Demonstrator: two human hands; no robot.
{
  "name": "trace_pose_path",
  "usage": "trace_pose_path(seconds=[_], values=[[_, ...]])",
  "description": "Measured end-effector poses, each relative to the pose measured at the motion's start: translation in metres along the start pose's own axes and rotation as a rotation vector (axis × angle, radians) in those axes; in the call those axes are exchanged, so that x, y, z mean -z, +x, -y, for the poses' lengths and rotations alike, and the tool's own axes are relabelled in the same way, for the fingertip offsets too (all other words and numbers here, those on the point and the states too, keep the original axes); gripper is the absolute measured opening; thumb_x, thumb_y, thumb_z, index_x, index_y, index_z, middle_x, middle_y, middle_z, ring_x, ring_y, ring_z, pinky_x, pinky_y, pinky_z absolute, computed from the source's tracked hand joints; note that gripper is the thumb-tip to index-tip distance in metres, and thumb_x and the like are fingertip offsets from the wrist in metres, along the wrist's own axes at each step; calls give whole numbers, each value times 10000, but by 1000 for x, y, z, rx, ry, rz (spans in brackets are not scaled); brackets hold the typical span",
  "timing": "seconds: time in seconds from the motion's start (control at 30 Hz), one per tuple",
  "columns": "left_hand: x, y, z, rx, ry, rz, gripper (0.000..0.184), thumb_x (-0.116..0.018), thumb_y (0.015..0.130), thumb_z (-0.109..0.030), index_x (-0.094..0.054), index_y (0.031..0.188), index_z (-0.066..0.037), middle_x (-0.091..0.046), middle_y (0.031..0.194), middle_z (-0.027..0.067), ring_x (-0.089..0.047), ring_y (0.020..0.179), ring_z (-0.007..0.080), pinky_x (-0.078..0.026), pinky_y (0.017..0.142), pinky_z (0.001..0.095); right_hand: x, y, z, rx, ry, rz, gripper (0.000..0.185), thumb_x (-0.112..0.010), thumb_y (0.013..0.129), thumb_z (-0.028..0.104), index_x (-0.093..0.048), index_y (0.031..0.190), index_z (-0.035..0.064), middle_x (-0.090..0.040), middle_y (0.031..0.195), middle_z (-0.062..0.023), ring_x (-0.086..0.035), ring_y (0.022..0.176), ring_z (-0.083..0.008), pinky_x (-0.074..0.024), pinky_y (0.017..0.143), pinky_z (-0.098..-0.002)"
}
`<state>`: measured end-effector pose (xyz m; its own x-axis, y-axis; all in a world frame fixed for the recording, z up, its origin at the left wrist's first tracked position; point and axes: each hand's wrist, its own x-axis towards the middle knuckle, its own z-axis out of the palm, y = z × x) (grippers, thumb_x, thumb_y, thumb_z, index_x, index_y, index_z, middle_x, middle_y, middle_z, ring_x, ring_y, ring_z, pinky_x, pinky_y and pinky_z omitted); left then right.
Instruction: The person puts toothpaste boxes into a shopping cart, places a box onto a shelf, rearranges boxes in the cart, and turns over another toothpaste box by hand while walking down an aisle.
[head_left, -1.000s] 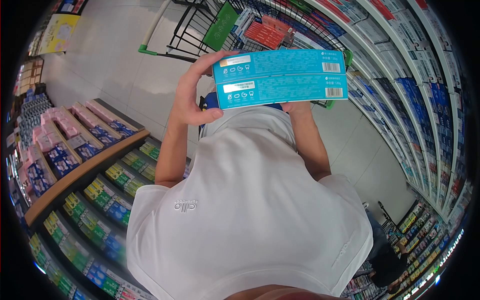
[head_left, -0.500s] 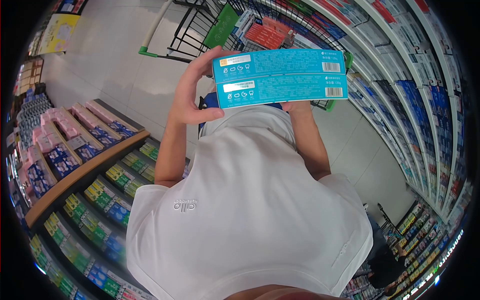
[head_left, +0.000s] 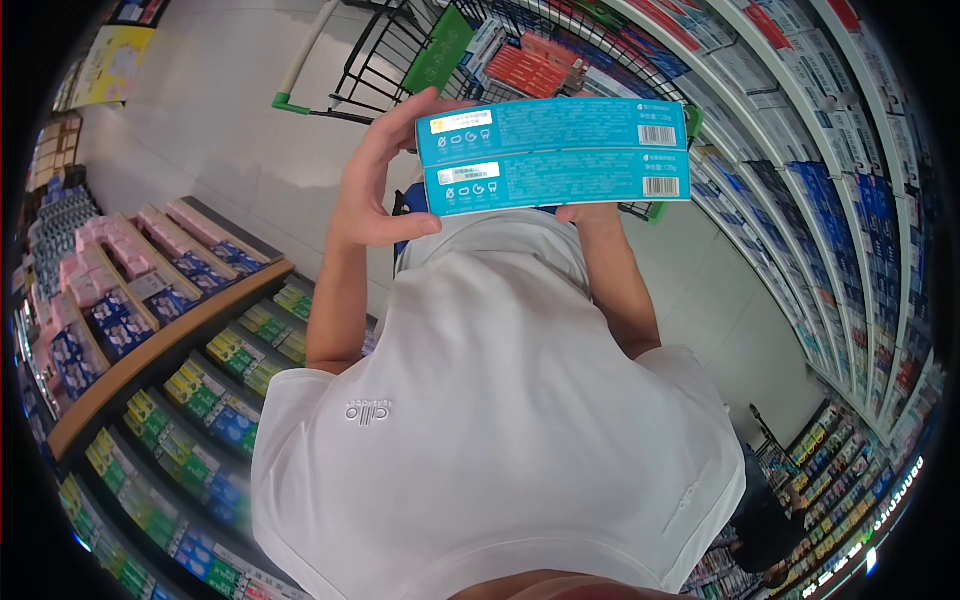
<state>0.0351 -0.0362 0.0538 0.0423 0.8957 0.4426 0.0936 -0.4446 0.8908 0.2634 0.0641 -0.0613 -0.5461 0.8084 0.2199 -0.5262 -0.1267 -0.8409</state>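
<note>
Two teal toothpaste boxes (head_left: 560, 155) are held long side to long side in front of my chest, with printed panels and barcodes facing me. My left hand (head_left: 375, 185) grips their left end, fingers reaching behind the upper edge and thumb near the lower left corner. Beneath the boxes, toward the right, my right hand (head_left: 595, 213) supports them; its thumb shows at the lower edge, while the other fingers are hidden behind.
Beyond the boxes stands a wire shopping cart (head_left: 375, 75) with red and white packages (head_left: 535, 65) in it. Shelves of boxed goods (head_left: 840, 200) curve along the right. A tiered display (head_left: 180, 320) fills the left. Another person (head_left: 770, 530) is at lower right.
The boxes have shifted slightly left and tilted a little, with both hands still on them. The rest of the view is nearly the same.
</note>
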Motion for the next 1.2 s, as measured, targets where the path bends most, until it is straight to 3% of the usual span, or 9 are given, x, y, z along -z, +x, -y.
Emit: trace_pose_path(seconds=[0.13, 0.2, 0.33, 0.43, 0.93, 1.0, 1.07, 1.13, 1.2], values=[[3, 0, 2, -3, -11, 23, 948, -798, 639, -311, -329, 1399, 8, -519, 1284, 241, -557, 1124, 295, -429, 896, 373, -2, 0, 3, 18, -4, -13, 1136, -906, 483, 429, -313, 1385, 74, -508, 1277, -90, -507, 1176, -260, -442, 981, -427], [1, -2, -1, 111, -16, -26, 995, -775, 601, -397, -341, 1380, 46, -522, 1267, 250, -506, 1201, 342, -346, 1012, 425, -4, 0, 4, 27, -7, -16, 1136, -906, 482, 428, -313, 1384, 75, -508, 1276, -92, -506, 1177, -263, -441, 981, -429], [4, -1, -1, 112, -16, -19, 984, -766, 600, -393, -349, 1377, 45, -521, 1267, 252, -505, 1201, 343, -349, 1010, 427, -8, 2, 7, 42, -12, -20, 1136, -908, 481, 428, -313, 1383, 77, -509, 1274, -97, -504, 1179, -269, -440, 981, -434], [7, 2, 1, 34, -38, 16, 946, -789, 634, -345, -348, 1388, 16, -533, 1267, 226, -561, 1119, 289, -436, 876, 368, -11, 7, 6, 53, -16, -22, 1137, -909, 480, 427, -313, 1382, 78, -509, 1272, -100, -503, 1181, -274, -440, 981, -438], [5, 2, 2, 10, 2, 18, 966, -781, 615, -339, -339, 1390, 30, -512, 1290, 229, -539, 1153, 304, -415, 919, 376, -30, 20, 29, 146, -50, 38, 1138, -914, 475, 425, -312, 1378, 84, -512, 1265, -117, -497, 1188, -297, -437, 982, -457], [4, -3, 2, 147, -41, -7, 990, -772, 579, -369, -351, 1383, 25, -509, 1288, 230, -494, 1209, 336, -334, 1023, 430, -34, 33, 35, 178, -24, 167, 1134, -917, 472, 423, -311, 1372, 95, -511, 1258, -141, -489, 1194, -322, -434, 980, -471], [6, -4, 1, 125, -31, -14, 980, -765, 588, -372, -348, 1385, 17, -506, 1292, 226, -484, 1219, 333, -325, 1031, 432, -41, 41, 40, 203, -5, 308, 1130, -920, 469, 422, -310, 1366, 106, -511, 1251, -165, -481, 1200, -347, -431, 978, -485], [5, -4, 1, 182, -53, 4, 968, -764, 593, -366, -351, 1382, 14, -497, 1303, 222, -476, 1227, 329, -314, 1040, 434, -44, 41, 42, 150, 90, 264, 993, -925, 507, 355, -355, 1271, 76, -529, 1243, -179, -502, 1189, -324, -429, 986, -474], [5, -5, 5, 171, -50, 25, 969, -770, 593, -353, -344, 1385, 9, -490, 1317, 206, -471, 1233, 319, -319, 1037, 425, -39, 36, 37, 99, 92, 224, 995, -925, 510, 350, -343, 1275, 90, -517, 1249, -187, -498, 1188, -338, -431, 979, -489]])
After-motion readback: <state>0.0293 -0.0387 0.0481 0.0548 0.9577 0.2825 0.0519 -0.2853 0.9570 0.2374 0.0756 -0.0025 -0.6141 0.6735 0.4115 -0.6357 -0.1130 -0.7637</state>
